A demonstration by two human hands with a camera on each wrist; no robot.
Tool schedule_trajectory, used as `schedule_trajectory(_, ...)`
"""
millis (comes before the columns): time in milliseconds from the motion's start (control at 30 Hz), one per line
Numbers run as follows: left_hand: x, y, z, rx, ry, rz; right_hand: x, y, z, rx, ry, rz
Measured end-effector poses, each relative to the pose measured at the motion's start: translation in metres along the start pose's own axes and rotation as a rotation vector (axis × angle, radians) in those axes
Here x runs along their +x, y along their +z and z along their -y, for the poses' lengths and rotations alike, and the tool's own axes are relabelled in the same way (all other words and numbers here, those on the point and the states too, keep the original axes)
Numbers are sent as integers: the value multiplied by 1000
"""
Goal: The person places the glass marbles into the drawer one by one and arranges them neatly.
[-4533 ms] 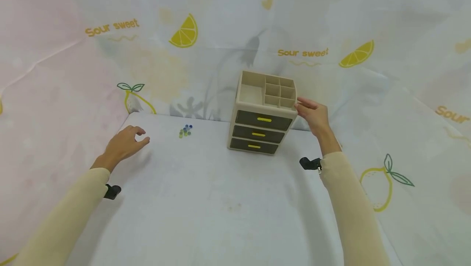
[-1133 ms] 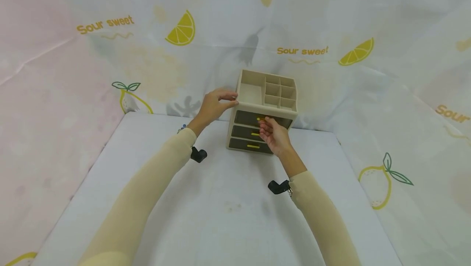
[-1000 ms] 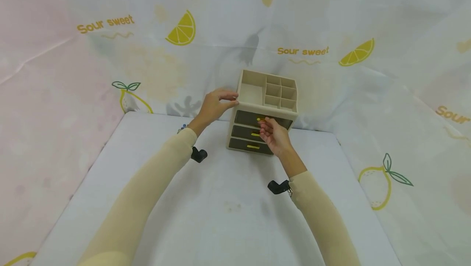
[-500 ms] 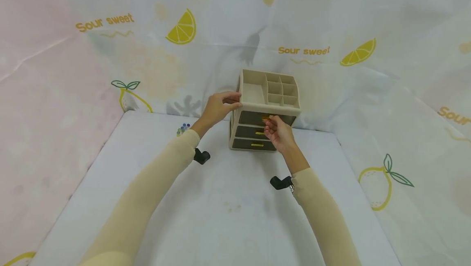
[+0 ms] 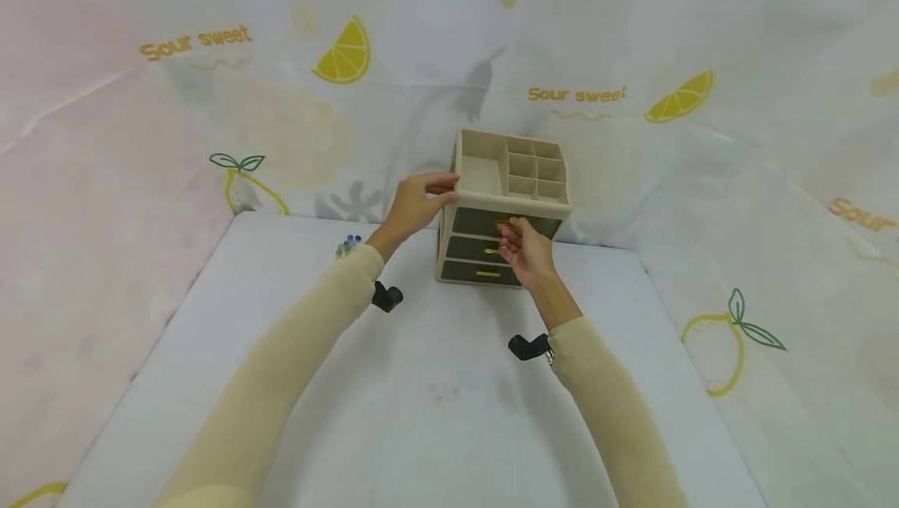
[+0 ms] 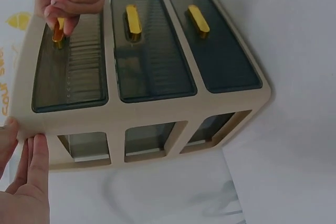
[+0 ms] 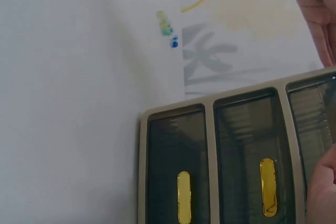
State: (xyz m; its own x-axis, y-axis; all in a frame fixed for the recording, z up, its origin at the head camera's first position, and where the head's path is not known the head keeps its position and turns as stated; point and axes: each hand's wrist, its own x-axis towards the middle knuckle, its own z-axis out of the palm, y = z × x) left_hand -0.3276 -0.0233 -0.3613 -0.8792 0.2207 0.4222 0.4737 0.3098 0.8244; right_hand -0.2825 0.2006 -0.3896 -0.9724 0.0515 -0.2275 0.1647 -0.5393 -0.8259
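A beige desktop drawer organizer [image 5: 512, 202] stands near the back of the table, with a compartmented open top and three dark see-through drawers. The fingertips of my right hand [image 5: 528, 252] pinch the yellow handle [image 6: 59, 31] of the top drawer [image 5: 474, 221]. That drawer looks level with the frame. At the upper left front corner, my left hand [image 5: 414, 204] grips the organizer with thumb and fingertips. In the left wrist view the left fingers [image 6: 37, 163] lie against the side wall, with windowed openings beside them.
Several small blue and green beads [image 5: 347, 246] lie on the white table [image 5: 421, 352] to the organizer's left, by the left forearm. Behind rises a lemon-printed cloth backdrop [image 5: 295, 118]. The lower two yellow handles [image 7: 268, 187] are uncovered.
Both hands came in from either side of the organizer, the right from its right edge to the top handle. Since one second ago, the organizer has turned slightly, showing more of its left side.
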Motion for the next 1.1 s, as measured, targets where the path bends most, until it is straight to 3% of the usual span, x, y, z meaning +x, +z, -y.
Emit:
schedule_trajectory(200,-4,7,4,-40,-42,69,-8,-7,-7,21,4,-73)
schedule_trajectory(333,-7,8,5,-63,-33,91,-11,-10,-11,14,-12,-71)
schedule_trajectory(833,-5,14,-1,-6,36,96,-14,-2,-21,55,-118,-119)
schedule_trajectory(1100,-1,6,0,6,42,87,-14,3,-17,25,-84,-80)
